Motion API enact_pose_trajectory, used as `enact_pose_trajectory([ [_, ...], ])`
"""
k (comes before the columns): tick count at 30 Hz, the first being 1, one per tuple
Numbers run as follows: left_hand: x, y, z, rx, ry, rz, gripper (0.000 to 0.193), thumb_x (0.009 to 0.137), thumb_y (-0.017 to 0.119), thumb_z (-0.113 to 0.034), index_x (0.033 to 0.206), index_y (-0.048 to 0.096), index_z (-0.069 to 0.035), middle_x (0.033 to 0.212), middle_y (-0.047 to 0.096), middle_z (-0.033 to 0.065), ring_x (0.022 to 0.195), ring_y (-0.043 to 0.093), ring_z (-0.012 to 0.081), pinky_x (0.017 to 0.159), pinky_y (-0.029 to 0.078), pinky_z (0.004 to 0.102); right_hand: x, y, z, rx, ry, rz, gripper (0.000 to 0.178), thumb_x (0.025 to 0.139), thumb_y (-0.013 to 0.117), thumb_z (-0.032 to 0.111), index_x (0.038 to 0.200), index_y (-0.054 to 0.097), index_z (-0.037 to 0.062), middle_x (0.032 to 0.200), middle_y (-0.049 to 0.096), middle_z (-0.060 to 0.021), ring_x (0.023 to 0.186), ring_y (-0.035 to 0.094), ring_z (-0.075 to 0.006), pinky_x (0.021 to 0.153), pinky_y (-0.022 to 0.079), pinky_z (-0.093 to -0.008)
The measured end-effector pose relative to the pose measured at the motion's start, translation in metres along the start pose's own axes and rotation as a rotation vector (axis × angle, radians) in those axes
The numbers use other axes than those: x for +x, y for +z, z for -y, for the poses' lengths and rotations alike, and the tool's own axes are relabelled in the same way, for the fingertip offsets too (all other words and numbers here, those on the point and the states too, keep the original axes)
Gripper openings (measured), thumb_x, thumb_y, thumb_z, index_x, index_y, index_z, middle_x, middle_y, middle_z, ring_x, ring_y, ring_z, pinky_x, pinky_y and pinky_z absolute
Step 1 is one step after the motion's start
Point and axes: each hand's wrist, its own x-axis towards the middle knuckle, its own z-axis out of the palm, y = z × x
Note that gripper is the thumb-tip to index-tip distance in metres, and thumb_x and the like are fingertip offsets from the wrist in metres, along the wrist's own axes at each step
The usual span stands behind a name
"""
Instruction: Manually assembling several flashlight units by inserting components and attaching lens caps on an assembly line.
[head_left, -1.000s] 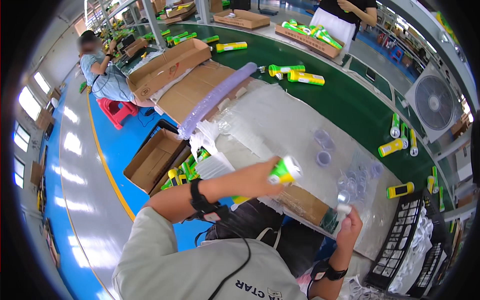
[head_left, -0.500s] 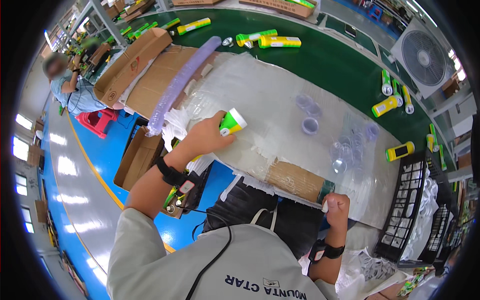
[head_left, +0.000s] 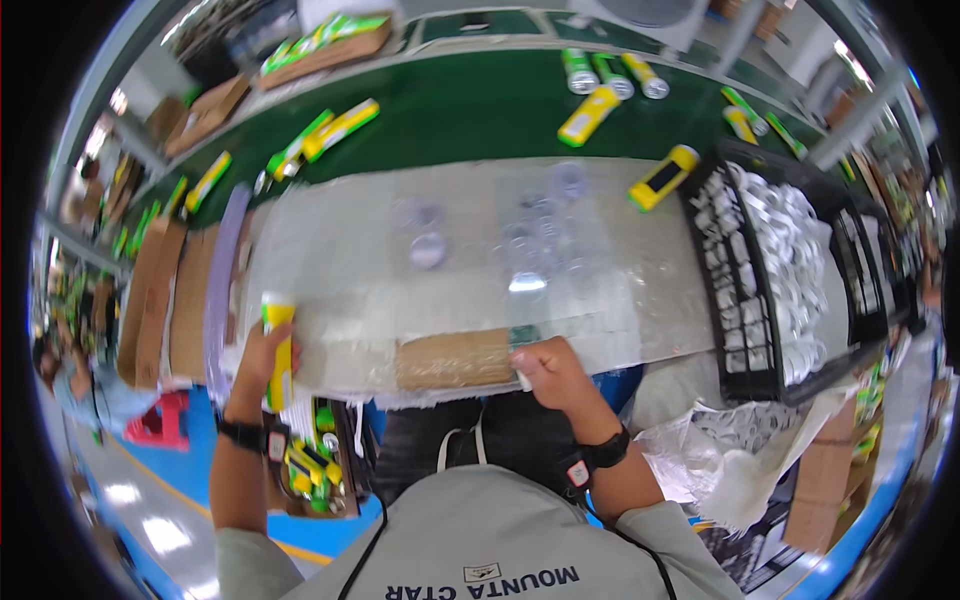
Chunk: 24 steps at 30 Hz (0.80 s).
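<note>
My left hand (head_left: pixel 257 360) is closed around a yellow and green flashlight (head_left: pixel 281 372) at the left front of the worktable. The flashlight's pale end points away from me. Near the table's front edge, my right hand (head_left: pixel 556 372) is closed, thumb pressed to fingers, with a small white piece (head_left: pixel 524 381) showing at the fingertips; most of that piece is hidden. A brown cardboard patch (head_left: pixel 453 358) lies under clear film between the hands. Beyond it are round clear plastic discs (head_left: pixel 428 250) and more clear discs (head_left: pixel 545 225) in a loose cluster.
A black crate (head_left: pixel 752 300) of white rings stands right. Several flashlights (head_left: pixel 588 115) lie on the green surface (head_left: pixel 470 100) behind the table. Left are a purple plastic strip (head_left: pixel 226 290) and cardboard box (head_left: pixel 152 300). A box of flashlights (head_left: pixel 318 470) sits low by my left arm.
The view has swung right, bringing the crate further in. My left hand still holds the flashlight, now pointing more straight away from me. My right hand stays closed by the table's front edge.
</note>
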Motion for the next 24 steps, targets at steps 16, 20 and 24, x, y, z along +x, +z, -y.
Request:
enact_pose_trajectory([
  [16, -0.069, 0.161, -0.060, -0.150, 0.259, 0.440, 0.055, 0.083, 0.057, -0.032, 0.123, 0.036, -0.001, 0.077, 0.054, 0.0092, 0.057, 0.058, 0.0196, 0.049, 0.050, 0.0311, -0.059, -0.113, 0.029, 1.656, -0.419, 0.005, 0.044, 0.095, 0.032, 0.052, 0.083, 0.048, 0.0129, 0.055, 0.038, 0.0058, 0.044, 0.032, -0.0053, 0.053, 0.034, -0.0249],
  [20, -0.068, 0.218, -0.102, -0.281, 0.157, 0.579, 0.047, 0.084, 0.055, -0.027, 0.121, 0.038, -0.004, 0.085, 0.056, 0.0110, 0.064, 0.060, 0.0215, 0.056, 0.052, 0.0339, -0.061, -0.114, 0.013, 1.653, -0.388, -0.044, 0.044, 0.095, 0.032, 0.050, 0.083, 0.050, 0.0121, 0.055, 0.038, 0.0049, 0.044, 0.032, -0.0063, 0.053, 0.033, -0.0255],
  [24, -0.065, 0.307, -0.151, -0.102, 0.220, 0.682, 0.043, 0.083, 0.055, -0.018, 0.119, 0.035, -0.005, 0.092, 0.056, 0.0106, 0.075, 0.060, 0.0222, 0.067, 0.051, 0.0355, -0.056, -0.104, -0.006, 1.598, -0.264, -0.169, 0.041, 0.095, 0.035, 0.046, 0.086, 0.053, 0.0106, 0.054, 0.037, 0.0037, 0.045, 0.033, -0.0079, 0.053, 0.032, -0.0261],
])
